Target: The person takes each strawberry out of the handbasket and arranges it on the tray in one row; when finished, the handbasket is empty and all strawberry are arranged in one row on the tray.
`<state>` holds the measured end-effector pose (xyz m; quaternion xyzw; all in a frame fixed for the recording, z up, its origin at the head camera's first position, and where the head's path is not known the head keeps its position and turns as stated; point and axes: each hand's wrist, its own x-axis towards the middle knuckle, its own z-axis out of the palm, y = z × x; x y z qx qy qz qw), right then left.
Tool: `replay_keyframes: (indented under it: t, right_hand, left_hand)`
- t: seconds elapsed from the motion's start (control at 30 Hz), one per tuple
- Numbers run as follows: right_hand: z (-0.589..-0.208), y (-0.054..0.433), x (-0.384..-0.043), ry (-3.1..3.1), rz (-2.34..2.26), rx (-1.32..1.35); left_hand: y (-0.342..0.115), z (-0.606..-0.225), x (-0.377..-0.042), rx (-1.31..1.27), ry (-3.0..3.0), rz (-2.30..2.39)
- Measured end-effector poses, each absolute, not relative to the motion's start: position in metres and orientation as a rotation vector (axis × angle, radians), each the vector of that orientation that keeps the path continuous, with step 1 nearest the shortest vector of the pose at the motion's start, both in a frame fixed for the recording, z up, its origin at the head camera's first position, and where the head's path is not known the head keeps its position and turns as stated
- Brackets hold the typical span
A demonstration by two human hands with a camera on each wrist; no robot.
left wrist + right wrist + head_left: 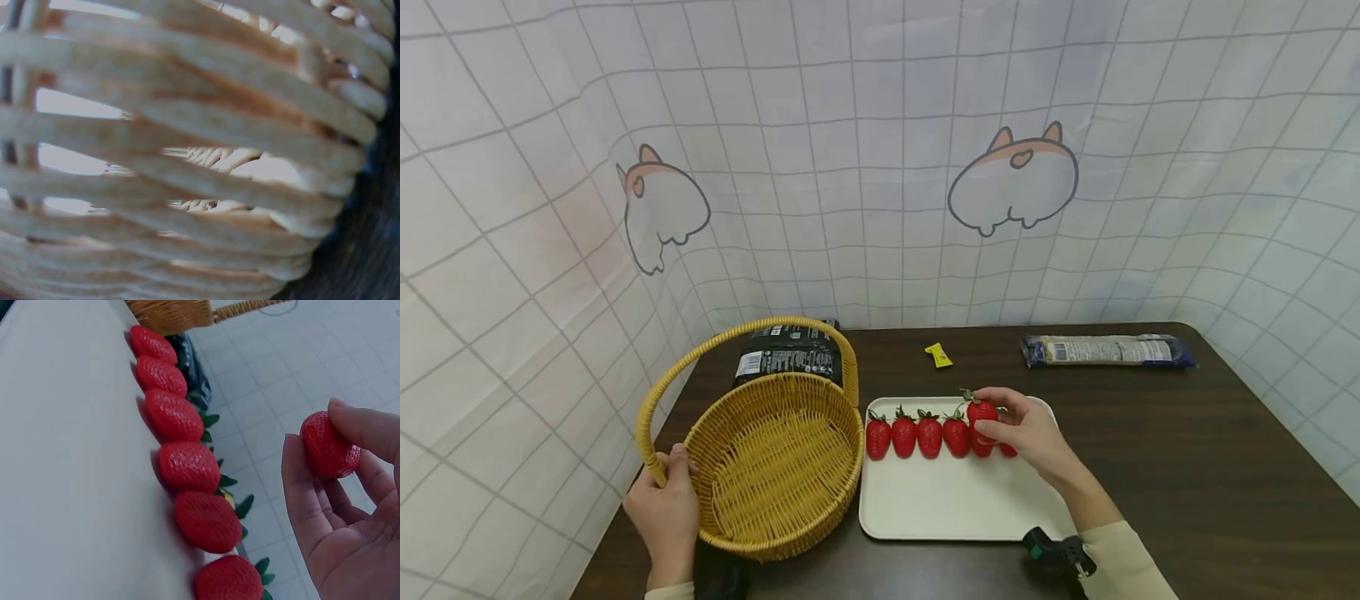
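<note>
At the left of the head view, my left hand (664, 506) grips the handle of a yellow wicker basket (782, 546) where it meets the rim. The woven wall (187, 131) fills the left wrist view, and that hand is out of sight there. My right hand (1026, 435) pinches a red strawberry (328, 447) with green leaves between thumb and fingers, held above the white tray (955, 504). Below it several more strawberries (928, 437) lie side by side in a row along the tray's far side, leaves pointing away from me. No strawberry shows inside the basket.
Behind the basket lies a black package (793, 354) with printed labels. A small yellow wrapped piece (938, 355) sits beyond the tray, and a long clear-and-blue packet (1108, 351) lies at the back right. A gridded white curtain (880, 167) surrounds the dark wooden table (1195, 467).
</note>
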<state>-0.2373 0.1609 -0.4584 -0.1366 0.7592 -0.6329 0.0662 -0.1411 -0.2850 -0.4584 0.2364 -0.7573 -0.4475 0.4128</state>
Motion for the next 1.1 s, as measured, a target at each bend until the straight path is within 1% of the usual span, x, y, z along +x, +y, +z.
replay_keyframes:
  t: [0.13,0.27,0.53,0.7,0.9,1.1]
  right_hand:
    - [-0.461,0.174,-0.234,2.328,-1.932,-0.401]
    - [-0.465,0.188,-0.231,2.355,-1.973,-0.333]
    - [-0.474,0.21,-0.227,2.449,-2.094,-0.114]
    - [-0.48,0.22,-0.228,2.541,-2.007,0.017]
    - [-0.489,0.228,-0.233,2.492,-1.89,0.145]
    - [-0.496,0.228,-0.237,2.584,-1.778,0.21]
  left_hand:
    - [-0.285,-0.459,-0.142,0.581,-1.895,-1.138]
    - [-0.284,-0.459,-0.143,0.568,-1.89,-1.127]
    - [-0.284,-0.457,-0.141,0.591,-1.89,-1.152]
    - [-0.285,-0.459,-0.14,0.598,-1.898,-1.14]
    - [-0.286,-0.459,-0.141,0.596,-1.905,-1.119]
    - [-0.286,-0.459,-0.142,0.596,-1.908,-1.108]
